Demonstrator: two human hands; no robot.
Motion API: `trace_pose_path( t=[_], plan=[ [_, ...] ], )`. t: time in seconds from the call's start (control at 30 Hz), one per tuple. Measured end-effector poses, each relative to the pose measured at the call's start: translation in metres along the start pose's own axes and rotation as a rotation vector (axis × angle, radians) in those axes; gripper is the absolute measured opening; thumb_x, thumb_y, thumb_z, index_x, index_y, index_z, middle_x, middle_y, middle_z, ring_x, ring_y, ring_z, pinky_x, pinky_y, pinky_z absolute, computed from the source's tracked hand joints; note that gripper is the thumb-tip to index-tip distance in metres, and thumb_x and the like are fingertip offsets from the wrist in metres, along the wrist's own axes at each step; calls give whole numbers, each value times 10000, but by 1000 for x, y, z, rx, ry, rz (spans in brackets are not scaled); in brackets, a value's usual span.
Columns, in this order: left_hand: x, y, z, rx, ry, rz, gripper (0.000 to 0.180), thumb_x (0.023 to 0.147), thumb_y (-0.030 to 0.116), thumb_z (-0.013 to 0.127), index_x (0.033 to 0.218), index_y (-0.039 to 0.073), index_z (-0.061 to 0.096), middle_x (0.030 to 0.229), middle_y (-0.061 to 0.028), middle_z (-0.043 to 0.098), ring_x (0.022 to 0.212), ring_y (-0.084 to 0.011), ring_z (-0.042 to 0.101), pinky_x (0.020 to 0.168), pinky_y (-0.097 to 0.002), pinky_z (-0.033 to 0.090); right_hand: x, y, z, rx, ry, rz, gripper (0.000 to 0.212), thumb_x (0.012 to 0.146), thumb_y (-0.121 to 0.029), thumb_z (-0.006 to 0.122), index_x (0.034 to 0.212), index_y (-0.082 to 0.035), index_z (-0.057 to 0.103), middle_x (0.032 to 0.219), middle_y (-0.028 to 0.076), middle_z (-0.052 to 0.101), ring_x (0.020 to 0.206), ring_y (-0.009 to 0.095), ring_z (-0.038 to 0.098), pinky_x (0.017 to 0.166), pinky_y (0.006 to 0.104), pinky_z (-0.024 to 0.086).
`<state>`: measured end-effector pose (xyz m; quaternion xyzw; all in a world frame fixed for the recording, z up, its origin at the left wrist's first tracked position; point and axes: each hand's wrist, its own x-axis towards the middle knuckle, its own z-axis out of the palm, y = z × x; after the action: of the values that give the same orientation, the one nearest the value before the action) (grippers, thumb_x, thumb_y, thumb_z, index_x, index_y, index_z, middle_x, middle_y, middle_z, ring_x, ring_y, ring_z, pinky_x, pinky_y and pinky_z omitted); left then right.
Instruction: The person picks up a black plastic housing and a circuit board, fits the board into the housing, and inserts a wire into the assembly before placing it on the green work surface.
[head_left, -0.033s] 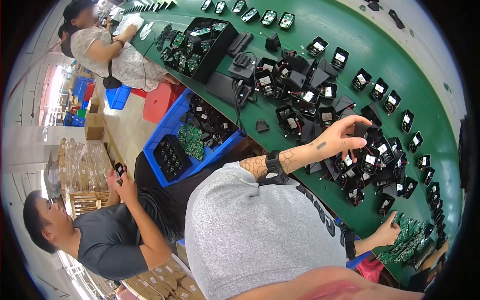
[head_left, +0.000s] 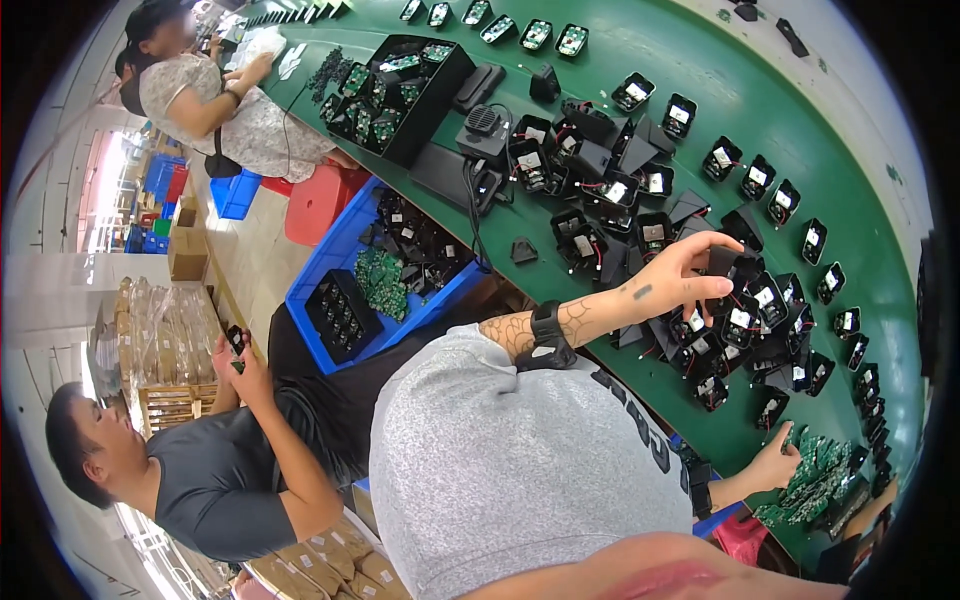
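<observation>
Left hand [head_left: 690, 280], right of centre in the frame, is partly closed, with fingers and thumb bent around a black casing [head_left: 737, 266]. That casing lies at the upper edge of a heap of open black housings [head_left: 742, 328] fitted with white-faced parts and red wires. Right hand [head_left: 775, 466], lower right of the frame, has its fingers partly curled beside a spread of green circuit boards [head_left: 815, 475]; whether it grips anything cannot be told. A black wristband [head_left: 549, 335] is worn on the left forearm.

All of this work sits on a green tabletop [head_left: 680, 60]. A second heap of housings [head_left: 616, 190] lies at upper centre. Single housings [head_left: 758, 177] form a curved line down the right side. At upper centre-left, a black box [head_left: 432, 122] is filled with board-fitted units; just beside it stands a black device with a round grille [head_left: 483, 121].

Below the tabletop edge, left of centre, a blue bin [head_left: 318, 270] contains loose green boards [head_left: 382, 282] and black parts. Beside it is a red stool [head_left: 318, 207]. At lower left, a co-worker in a dark shirt [head_left: 225, 500] holds a small dark piece [head_left: 237, 341]. Another person in pale patterned clothing [head_left: 185, 90] is at upper left.
</observation>
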<state>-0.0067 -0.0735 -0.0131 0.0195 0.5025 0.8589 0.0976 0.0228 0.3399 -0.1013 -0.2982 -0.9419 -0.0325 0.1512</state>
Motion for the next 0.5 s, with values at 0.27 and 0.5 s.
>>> trace_pose_path(
  t=[0.27,0.5],
  plan=[
    [-5,-1,-1,-57,11,-47,505,892,166,635,1337,54,423,963,-76,599,606,-135,635,470,-207,461,-10,8,0,253,45,-134,612,757,-582,692,954,-3,689,928,206,687,870,382,641,807,467,488],
    [-1,-2,14,-238,-143,-219,493,932,252,517,1341,19,373,994,-139,656,539,-154,625,400,-204,467,-26,-82,-89,1615,-58,-421,496,822,-309,737,1162,-35,501,1236,178,514,1187,342,515,1055,494,375]
  ],
)
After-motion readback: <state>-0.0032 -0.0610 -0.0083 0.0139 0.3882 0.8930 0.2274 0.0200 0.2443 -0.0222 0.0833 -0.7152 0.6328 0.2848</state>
